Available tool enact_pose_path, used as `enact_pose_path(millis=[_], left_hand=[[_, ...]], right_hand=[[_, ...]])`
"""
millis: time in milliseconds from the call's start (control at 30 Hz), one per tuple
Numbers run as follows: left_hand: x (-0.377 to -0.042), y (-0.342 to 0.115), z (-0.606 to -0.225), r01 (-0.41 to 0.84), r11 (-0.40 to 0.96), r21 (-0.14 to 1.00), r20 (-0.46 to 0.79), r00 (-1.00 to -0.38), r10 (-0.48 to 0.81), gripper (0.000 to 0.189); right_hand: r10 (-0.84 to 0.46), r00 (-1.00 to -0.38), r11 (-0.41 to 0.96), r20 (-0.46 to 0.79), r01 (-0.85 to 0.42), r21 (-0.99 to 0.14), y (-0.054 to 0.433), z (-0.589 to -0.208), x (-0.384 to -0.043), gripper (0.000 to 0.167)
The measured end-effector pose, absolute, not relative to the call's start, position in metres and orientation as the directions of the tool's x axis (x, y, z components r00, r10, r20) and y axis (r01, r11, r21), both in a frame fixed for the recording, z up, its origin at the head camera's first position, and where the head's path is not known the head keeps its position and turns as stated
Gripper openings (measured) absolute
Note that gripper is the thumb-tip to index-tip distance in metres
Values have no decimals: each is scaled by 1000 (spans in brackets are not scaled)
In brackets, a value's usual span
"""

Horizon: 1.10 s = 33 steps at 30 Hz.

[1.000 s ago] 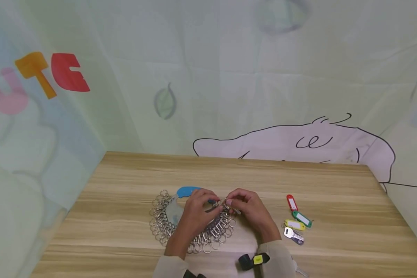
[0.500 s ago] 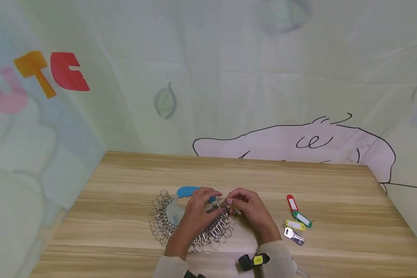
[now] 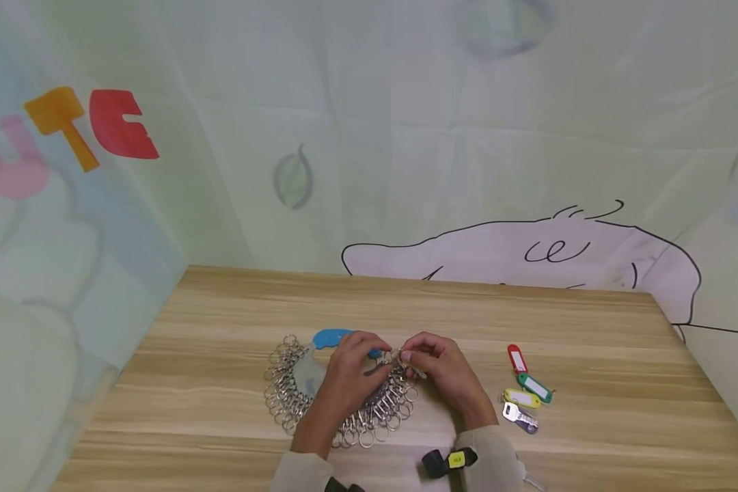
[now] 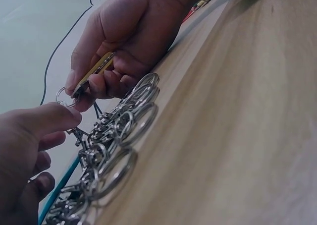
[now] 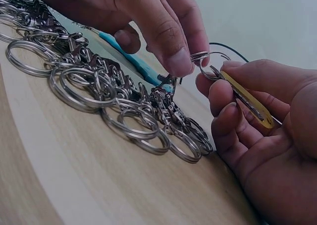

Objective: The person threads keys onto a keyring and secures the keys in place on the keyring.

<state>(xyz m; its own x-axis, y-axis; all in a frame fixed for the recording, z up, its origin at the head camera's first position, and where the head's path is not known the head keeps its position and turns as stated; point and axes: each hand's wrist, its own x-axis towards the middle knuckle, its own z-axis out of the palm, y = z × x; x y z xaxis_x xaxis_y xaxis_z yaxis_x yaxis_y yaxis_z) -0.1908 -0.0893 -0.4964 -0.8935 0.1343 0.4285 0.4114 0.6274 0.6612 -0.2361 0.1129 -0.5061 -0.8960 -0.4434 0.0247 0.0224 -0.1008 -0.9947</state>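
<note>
My left hand [image 3: 353, 365] pinches a metal split ring [image 5: 202, 57] between thumb and finger, beside a snap hook. In my right hand [image 3: 443, 369] is a key [image 5: 242, 97] lying against a flat yellow piece [image 5: 267, 120], with thumb and fingers curled round both. The key's end meets the split ring between the two hands. Under and left of them lies a large curved key holder with a blue handle [image 3: 332, 337], its edge hung with many snap hooks and split rings [image 3: 365, 437]. The left hand and forearm hide part of it.
To the right on the wooden table [image 3: 621, 383] lie a red tag [image 3: 516, 359], a green tag [image 3: 534, 387], a yellow tag [image 3: 521, 398] and a silver key [image 3: 519, 415]. Another key [image 3: 534, 482] pokes out beside the right sleeve. A printed cloth stands behind.
The left thumb and index finger parted slightly half a second ago and are now closer at the ring again. The right hand stays in place, holding the key.
</note>
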Motion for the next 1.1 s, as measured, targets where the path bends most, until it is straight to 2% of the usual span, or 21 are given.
enact_pose_path(millis=[400, 1100], left_hand=[[-191, -90, -498, 425, 612, 667, 437, -888, 141, 25], [-189, -91, -494, 396, 589, 704, 402, -907, 129, 20]], right_hand=[[-445, -895, -92, 22, 21, -996, 114, -507, -236, 15], [-462, -886, -108, 25, 28, -994, 114, -505, -236, 12]])
